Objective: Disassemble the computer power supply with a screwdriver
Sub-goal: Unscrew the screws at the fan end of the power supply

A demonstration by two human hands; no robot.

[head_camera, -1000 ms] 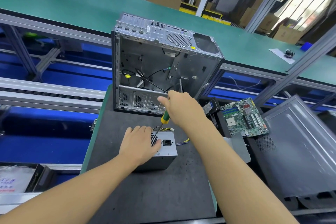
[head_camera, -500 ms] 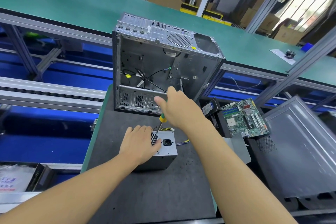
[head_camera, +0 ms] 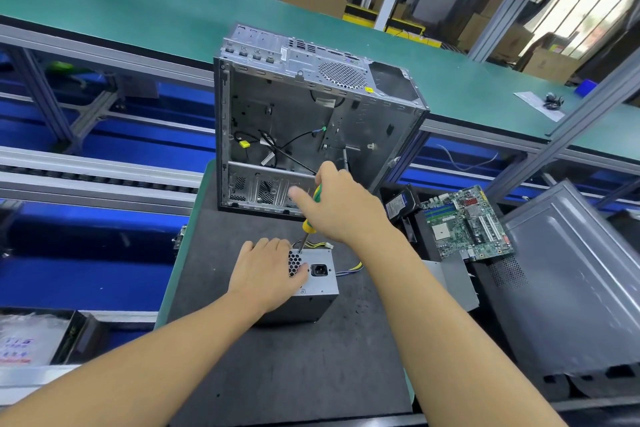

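Observation:
A grey metal power supply (head_camera: 320, 282) stands on the black mat (head_camera: 298, 367), its socket face turned up, with coloured wires trailing behind it. My left hand (head_camera: 266, 274) lies on its top left, fingers over the far edge and thumb across the honeycomb grille. My right hand (head_camera: 343, 204) grips the yellow and green handle of a screwdriver (head_camera: 309, 225). The shaft slants down and its tip meets the far top edge of the power supply next to the grille.
An empty open computer case (head_camera: 311, 121) stands upright just behind the power supply. To the right lie a green motherboard (head_camera: 467, 224), a black drive (head_camera: 398, 204) and a grey case side panel (head_camera: 571, 288). A green conveyor (head_camera: 138, 10) runs across the back.
My right hand has risen slightly and turned around the screwdriver handle, while the tip stays at the same spot. My left hand and the power supply have not moved.

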